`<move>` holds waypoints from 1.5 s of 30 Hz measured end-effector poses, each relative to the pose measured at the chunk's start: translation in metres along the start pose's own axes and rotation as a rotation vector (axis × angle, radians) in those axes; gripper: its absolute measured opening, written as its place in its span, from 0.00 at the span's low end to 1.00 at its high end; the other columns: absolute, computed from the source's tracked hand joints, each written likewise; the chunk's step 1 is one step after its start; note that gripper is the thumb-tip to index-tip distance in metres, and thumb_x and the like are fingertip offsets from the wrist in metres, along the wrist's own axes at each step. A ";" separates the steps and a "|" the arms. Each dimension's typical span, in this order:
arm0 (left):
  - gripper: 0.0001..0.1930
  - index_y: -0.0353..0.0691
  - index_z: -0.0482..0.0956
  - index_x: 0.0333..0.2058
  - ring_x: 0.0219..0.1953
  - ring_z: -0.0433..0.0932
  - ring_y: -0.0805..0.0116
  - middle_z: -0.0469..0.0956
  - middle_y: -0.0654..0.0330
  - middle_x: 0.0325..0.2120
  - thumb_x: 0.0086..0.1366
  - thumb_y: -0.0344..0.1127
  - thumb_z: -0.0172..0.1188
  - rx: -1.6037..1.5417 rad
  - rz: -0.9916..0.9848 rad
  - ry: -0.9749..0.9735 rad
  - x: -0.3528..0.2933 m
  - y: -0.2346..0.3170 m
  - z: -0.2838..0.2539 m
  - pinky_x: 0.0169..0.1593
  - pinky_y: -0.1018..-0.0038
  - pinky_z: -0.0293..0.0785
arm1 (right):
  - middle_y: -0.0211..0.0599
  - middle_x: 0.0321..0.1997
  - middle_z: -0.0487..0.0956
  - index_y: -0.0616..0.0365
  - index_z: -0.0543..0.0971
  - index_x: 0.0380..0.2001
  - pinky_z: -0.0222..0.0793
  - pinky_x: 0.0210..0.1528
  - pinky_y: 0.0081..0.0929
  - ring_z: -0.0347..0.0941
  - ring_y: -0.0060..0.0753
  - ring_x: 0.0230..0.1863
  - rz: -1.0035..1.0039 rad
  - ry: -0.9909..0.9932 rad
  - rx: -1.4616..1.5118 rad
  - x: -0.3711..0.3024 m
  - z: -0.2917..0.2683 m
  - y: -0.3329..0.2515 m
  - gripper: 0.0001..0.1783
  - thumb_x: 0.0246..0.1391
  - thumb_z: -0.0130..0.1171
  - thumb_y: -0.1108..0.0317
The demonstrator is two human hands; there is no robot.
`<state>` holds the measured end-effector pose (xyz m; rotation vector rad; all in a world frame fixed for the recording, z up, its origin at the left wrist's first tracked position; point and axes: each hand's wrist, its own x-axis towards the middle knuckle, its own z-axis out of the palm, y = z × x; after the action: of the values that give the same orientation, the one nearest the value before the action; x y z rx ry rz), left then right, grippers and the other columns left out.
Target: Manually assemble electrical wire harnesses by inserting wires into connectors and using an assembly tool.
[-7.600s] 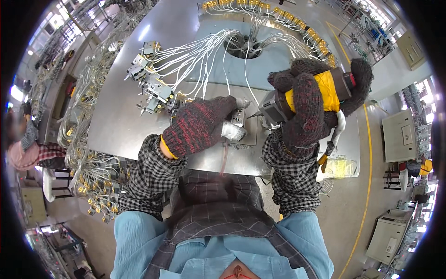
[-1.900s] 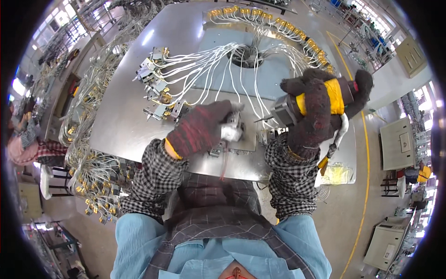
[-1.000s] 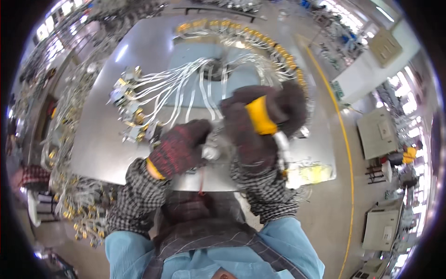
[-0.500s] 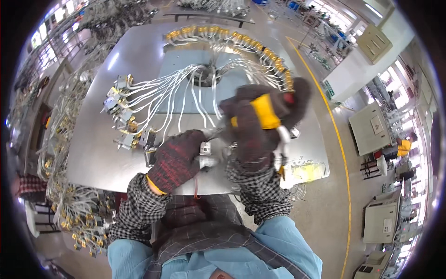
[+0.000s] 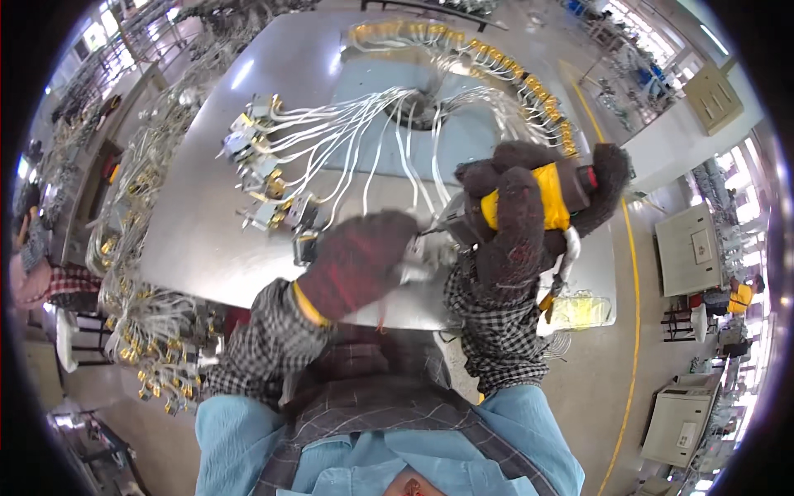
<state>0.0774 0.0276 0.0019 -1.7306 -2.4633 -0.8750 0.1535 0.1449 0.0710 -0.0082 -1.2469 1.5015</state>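
My left hand (image 5: 360,258), in a dark red knitted glove, is closed near the table's front edge. Beside its fingertips a small silvery metal connector (image 5: 416,271) shows, smeared by motion. My right hand (image 5: 514,227), in a dark glove, is wrapped round a black power driver with a yellow band (image 5: 549,197). The driver lies sideways, its narrow tip pointing left at my left fingers. Whether the tip touches the connector I cannot tell. White cables (image 5: 356,124) fan out from a dark round hub (image 5: 426,109); several end in metal connectors (image 5: 269,186) at the left.
The metal table (image 5: 194,240) carries an arc of yellow-brass connectors (image 5: 529,87) at the far right. A yellow-and-clear packet (image 5: 581,312) lies at the right front corner. Hanging cable bundles (image 5: 153,331) stand to the left. A yellow floor line (image 5: 635,314) runs at right.
The view has shifted, so the table sits further right and higher. Both hands stay close together at the front, my left hand now smeared and hiding more of the connector.
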 end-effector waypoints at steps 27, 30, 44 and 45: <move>0.29 0.38 0.75 0.49 0.34 0.80 0.49 0.79 0.49 0.32 0.55 0.51 0.68 -0.224 -0.092 -0.018 0.007 -0.007 -0.007 0.37 0.59 0.76 | 0.48 0.34 0.78 0.50 0.55 0.65 0.78 0.29 0.32 0.78 0.34 0.27 -0.159 -0.166 0.035 0.013 -0.017 0.031 0.38 0.54 0.61 0.76; 0.35 0.39 0.72 0.54 0.44 0.78 0.48 0.78 0.48 0.43 0.52 0.53 0.69 -0.141 -0.098 0.076 0.001 -0.002 -0.008 0.48 0.56 0.73 | 0.50 0.36 0.79 0.51 0.57 0.65 0.79 0.30 0.31 0.79 0.35 0.27 -0.189 -0.166 -0.057 0.017 -0.024 0.035 0.39 0.53 0.65 0.75; 0.30 0.43 0.74 0.54 0.46 0.78 0.50 0.77 0.53 0.45 0.52 0.43 0.72 0.211 0.024 -0.148 -0.046 -0.009 -0.019 0.46 0.60 0.76 | 0.50 0.36 0.80 0.52 0.58 0.65 0.80 0.30 0.31 0.80 0.35 0.28 -0.142 -0.147 0.036 0.010 -0.026 0.040 0.40 0.51 0.66 0.76; 0.31 0.44 0.73 0.54 0.46 0.78 0.50 0.77 0.53 0.45 0.51 0.41 0.72 0.160 -0.010 -0.123 -0.046 -0.010 -0.018 0.46 0.61 0.76 | 0.50 0.36 0.80 0.53 0.58 0.65 0.80 0.30 0.31 0.80 0.35 0.28 -0.140 -0.143 0.040 0.010 -0.025 0.040 0.40 0.50 0.66 0.76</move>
<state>0.0811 -0.0224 -0.0021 -1.7684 -2.5390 -0.5693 0.1368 0.1761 0.0388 0.2120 -1.3032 1.4249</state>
